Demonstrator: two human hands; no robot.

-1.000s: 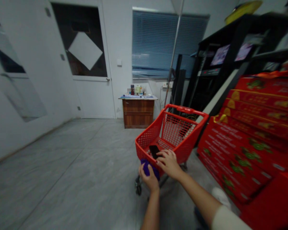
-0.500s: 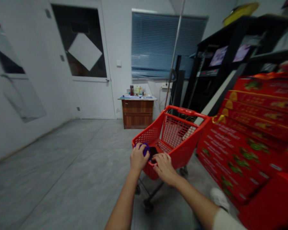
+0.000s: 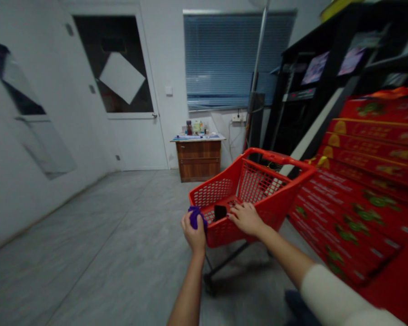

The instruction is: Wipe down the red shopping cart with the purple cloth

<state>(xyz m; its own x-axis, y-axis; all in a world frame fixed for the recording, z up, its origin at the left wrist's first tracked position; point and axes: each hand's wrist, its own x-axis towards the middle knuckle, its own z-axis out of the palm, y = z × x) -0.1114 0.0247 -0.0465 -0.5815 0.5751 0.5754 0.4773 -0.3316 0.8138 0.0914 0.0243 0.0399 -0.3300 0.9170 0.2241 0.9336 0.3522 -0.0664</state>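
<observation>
A wad of purple cloth (image 3: pixel 197 218) is bunched in my left hand (image 3: pixel 194 233), its fingers wrapped round it at the near left corner of a red shopping cart (image 3: pixel 221 236). My right hand (image 3: pixel 248 220) lies over the cart's near side rim, its fingers curled over the edge and pointing into the basket. Just left of those fingertips is a dark, flat rectangular object (image 3: pixel 220 212), inside the basket by the rim. Whether the fingertips touch it I cannot tell.
Stacked red boxes (image 3: pixel 357 203) stand close on the right. Behind the cart are a small brown cabinet (image 3: pixel 199 160) with bottles on top and a black rack (image 3: pixel 292 68). A white door (image 3: pixel 136 140) is at the back left, and a pole (image 3: pixel 259 50) stands before the blinds.
My left hand has drawn the purple cloth slightly left and down, away from my right hand. My right hand has shifted right along the rim. The view has moved closer to the cart.
</observation>
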